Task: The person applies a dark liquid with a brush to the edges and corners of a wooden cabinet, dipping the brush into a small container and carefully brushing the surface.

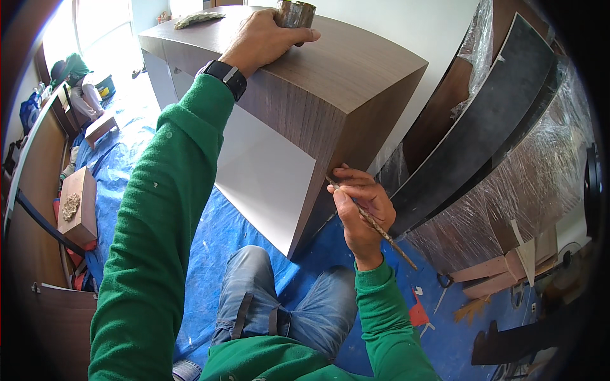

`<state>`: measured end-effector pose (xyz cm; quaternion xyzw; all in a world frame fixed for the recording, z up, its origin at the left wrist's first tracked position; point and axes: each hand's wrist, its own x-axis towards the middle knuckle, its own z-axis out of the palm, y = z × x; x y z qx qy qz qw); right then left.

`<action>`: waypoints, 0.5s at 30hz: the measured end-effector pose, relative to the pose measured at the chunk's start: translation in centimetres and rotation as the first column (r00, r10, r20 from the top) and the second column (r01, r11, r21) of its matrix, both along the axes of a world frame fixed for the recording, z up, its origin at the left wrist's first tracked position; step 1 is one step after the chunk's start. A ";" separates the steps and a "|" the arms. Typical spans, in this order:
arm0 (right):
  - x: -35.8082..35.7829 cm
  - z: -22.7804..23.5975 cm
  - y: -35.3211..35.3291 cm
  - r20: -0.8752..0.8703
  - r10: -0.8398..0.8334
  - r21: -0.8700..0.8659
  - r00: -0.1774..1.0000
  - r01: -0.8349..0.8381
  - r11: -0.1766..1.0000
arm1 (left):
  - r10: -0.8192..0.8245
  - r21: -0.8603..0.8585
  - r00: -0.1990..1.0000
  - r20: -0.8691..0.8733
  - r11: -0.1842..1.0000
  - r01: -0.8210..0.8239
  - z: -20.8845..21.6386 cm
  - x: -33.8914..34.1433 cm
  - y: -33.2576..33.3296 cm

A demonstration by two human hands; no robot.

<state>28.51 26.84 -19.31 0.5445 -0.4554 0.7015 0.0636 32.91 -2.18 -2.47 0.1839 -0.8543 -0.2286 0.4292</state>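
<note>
A wood-grain cabinet (368, 60) with a white inner panel (267, 171) stands before me. On its top, my left hand (267, 39) is closed round a small stained tin (296, 14), cut off by the upper edge of the view. My right hand (363, 206) pinches a thin, paint-spotted brush (380, 230) beside the cabinet's front right edge. The brush's tip points at that edge; whether it touches I cannot tell. Farther left on the top lies a crumpled pale cloth or glove (198, 20).
Blue sheeting (213, 219) covers the floor. To the right lean a curved dark panel (476, 127) and plastic-wrapped boards (489, 203). A yellowish glove (478, 308) lies at lower right. On the left are a wooden box (77, 206), curved boards and a crouching person (79, 82).
</note>
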 end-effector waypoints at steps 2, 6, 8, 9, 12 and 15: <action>0.0 -0.1 0.1 -0.003 0.001 0.009 1.000 -0.001 1.000 | -0.016 -0.004 1.000 -0.025 1.000 0.016 -0.3 -0.1 -0.2; 0.1 -0.3 0.1 0.000 0.010 0.017 1.000 -0.010 1.000 | -0.004 0.001 1.000 -0.018 1.000 0.004 -0.3 -0.2 -0.5; 0.0 -0.6 0.3 -0.013 0.009 0.042 1.000 -0.009 0.999 | -0.002 -0.002 1.000 -0.012 1.000 0.002 -0.4 -0.3 -0.4; 0.0 -0.7 0.4 -0.018 0.012 0.053 1.000 -0.011 0.999 | -0.005 -0.011 1.000 -0.016 1.000 0.005 -0.4 -0.3 -0.5; -0.2 -0.7 0.6 -0.049 0.022 0.068 0.999 -0.019 0.998 | -0.035 -0.025 0.999 -0.039 0.999 0.034 -0.5 -0.3 -0.6; -0.4 -0.7 0.6 -0.056 0.049 0.024 0.997 -0.047 0.999 | -0.033 -0.024 0.999 -0.015 0.999 0.033 -0.3 -0.3 -0.7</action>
